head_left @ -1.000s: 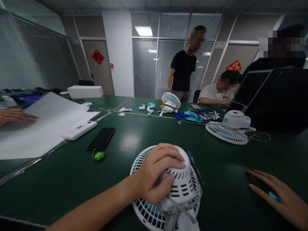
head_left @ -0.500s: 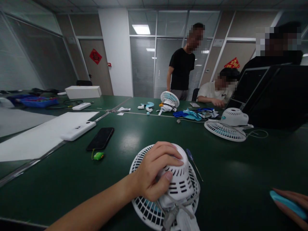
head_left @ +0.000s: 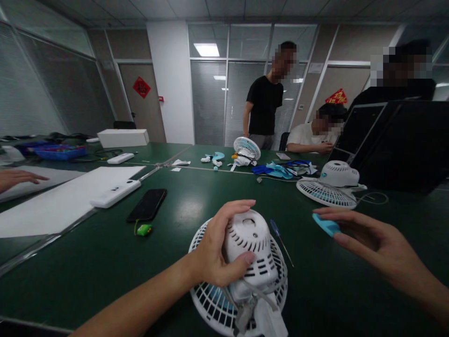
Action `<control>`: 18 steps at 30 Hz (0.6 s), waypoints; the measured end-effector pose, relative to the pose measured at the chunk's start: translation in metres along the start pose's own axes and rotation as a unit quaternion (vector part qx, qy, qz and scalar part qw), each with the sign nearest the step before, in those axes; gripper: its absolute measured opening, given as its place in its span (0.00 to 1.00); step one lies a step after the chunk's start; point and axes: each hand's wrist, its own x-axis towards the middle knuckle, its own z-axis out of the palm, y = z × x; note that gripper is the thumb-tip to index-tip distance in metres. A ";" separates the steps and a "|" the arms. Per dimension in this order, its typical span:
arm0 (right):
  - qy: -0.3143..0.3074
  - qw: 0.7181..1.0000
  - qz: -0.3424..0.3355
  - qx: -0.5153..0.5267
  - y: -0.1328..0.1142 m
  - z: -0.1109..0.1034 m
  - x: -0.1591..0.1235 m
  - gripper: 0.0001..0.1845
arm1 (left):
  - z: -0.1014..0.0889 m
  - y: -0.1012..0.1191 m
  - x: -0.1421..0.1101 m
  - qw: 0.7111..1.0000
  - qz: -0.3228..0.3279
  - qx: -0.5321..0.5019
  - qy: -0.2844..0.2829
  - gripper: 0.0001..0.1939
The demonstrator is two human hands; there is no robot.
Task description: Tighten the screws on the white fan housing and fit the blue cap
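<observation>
A white electric fan (head_left: 257, 262) lies grille-down on the table in front of me, its slotted motor housing facing up. Around the housing's left side curves my left hand (head_left: 220, 255), thumb on the near side and fingers at the far side. My right hand (head_left: 377, 245) is raised to the right of the fan, pinching a light blue, flat rounded plastic piece (head_left: 327, 225) between thumb and fingers. Just right of the grille rests a blue-handled screwdriver (head_left: 280, 241). A grey cord lies bundled by the fan's base.
Left of the fan are a black phone (head_left: 147, 205) with a green charm and a white power strip (head_left: 115, 193). A second fan (head_left: 338, 180) lies to the right, another fan (head_left: 246, 150) at the back. Someone else's hand (head_left: 23, 179) reaches in at far left. Several people are opposite.
My right hand has come up and inward from the lower right with the blue piece. My left fingers have shifted off the housing's top to its far side. Another person's hand has appeared at left.
</observation>
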 end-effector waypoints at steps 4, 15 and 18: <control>-0.101 0.986 -0.107 0.077 -0.046 0.042 0.032 0.11 | 0.001 0.001 -0.001 0.997 -0.070 -0.022 0.011 0.40; -0.243 0.942 -0.226 0.060 -0.079 0.078 0.062 0.13 | 0.003 0.002 0.000 0.996 -0.076 -0.050 0.015 0.43; -0.257 0.937 -0.232 0.057 -0.075 0.073 0.064 0.15 | 0.003 0.002 -0.001 0.997 -0.068 -0.044 0.017 0.42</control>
